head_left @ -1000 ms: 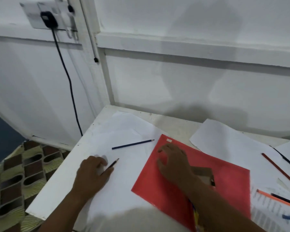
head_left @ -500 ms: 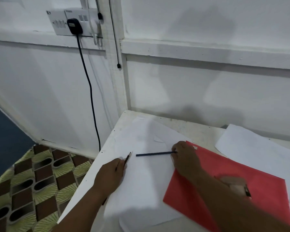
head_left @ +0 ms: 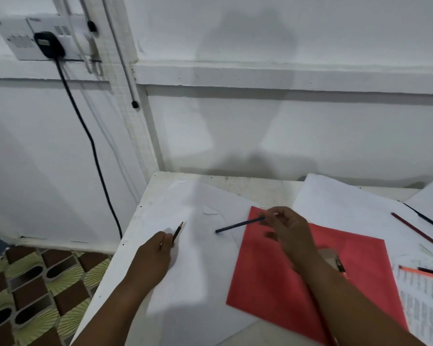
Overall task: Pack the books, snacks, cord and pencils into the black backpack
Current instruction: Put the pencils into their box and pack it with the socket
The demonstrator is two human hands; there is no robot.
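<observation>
Two hands are over the white table (head_left: 255, 186). Her left hand (head_left: 155, 258) grips a dark pencil (head_left: 177, 233), its tip pointing away over a white sheet (head_left: 198, 258). Her right hand (head_left: 290, 231) pinches one end of a blue pencil (head_left: 239, 224) above the red folder (head_left: 273, 283). More pencils (head_left: 419, 232) lie at the right.
</observation>
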